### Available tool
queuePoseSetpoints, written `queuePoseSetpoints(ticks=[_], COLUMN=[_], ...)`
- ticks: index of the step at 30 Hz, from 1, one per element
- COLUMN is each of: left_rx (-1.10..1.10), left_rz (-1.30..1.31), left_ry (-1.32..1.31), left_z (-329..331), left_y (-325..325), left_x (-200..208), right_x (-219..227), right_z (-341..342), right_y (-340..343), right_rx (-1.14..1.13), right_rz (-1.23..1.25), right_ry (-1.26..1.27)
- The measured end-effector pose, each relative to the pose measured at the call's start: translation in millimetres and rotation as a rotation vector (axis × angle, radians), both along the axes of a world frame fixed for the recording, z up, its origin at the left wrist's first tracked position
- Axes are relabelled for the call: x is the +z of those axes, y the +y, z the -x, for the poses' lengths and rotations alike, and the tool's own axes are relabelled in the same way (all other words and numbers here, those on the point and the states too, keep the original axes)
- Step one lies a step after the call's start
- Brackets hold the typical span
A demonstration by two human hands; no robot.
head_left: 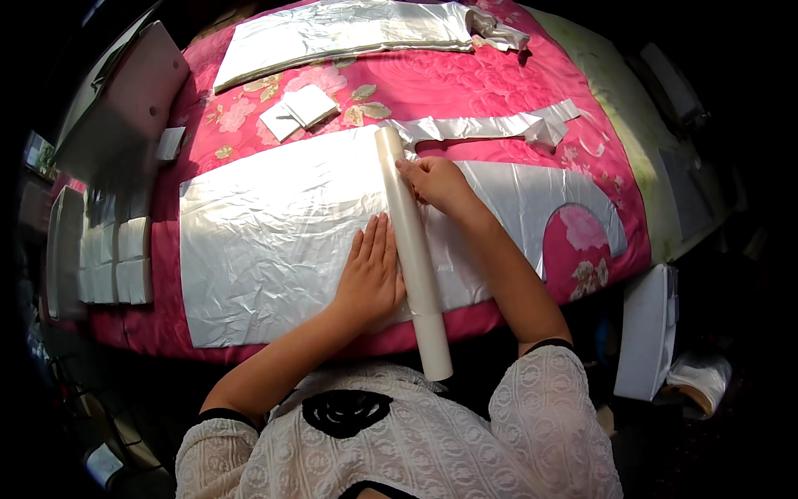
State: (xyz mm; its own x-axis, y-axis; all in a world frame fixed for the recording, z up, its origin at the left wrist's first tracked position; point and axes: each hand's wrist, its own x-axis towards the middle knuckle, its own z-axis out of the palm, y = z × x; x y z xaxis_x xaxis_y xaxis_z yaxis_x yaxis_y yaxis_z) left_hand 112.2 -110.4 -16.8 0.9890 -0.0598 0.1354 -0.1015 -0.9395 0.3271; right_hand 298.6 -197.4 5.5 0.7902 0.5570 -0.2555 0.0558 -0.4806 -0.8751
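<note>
A thin white plastic sheet (266,241), shaped like a disposable apron, lies spread on a pink flowered cloth. Its right end has a rounded cut-out, and a crumpled strap (482,127) extends from its far edge. Across the sheet rests a long pale tube (416,266), its near end jutting past the table edge toward me. My left hand (371,270) presses flat on the sheet just left of the tube, fingers stretched out together. Nearer the tube's far end, my right hand (436,181) grips its right side with bent fingers, partly hidden from view.
A stack of folded white plastic sheets (349,35) lies along the far side. Small folded white packets (301,111) sit between stack and sheet. At the left are an upright white box (137,100) and rows of packets (116,258). A plastic roll (702,382) lies low right.
</note>
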Motion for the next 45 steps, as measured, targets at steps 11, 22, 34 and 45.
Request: queuePoseSetpoints(ticks=[11, 22, 34, 45], left_rx=[0.024, 0.020, 0.041, 0.064], left_rz=[0.017, 0.061, -0.307, -0.073], left_ry=[0.021, 0.012, -0.155, -0.138], left_z=[1.3, 3.0, -2.8, -4.5], left_y=[-0.6, -1.0, 0.8, 2.2], left_x=[3.6, 5.4, -29.9, -30.2], right_x=[7.8, 118.1, 22.5, 73.9], right_z=[-137.6, -150.3, 186.2, 200.0], right_y=[-41.5, -73.1, 252.8, 149.9], right_rx=[-0.731, -0.596, 0.526, 0.979], right_rz=[-1.303, -1.199, -0.354, -0.520], right_ry=[0.658, 0.052, -0.228, -0.514])
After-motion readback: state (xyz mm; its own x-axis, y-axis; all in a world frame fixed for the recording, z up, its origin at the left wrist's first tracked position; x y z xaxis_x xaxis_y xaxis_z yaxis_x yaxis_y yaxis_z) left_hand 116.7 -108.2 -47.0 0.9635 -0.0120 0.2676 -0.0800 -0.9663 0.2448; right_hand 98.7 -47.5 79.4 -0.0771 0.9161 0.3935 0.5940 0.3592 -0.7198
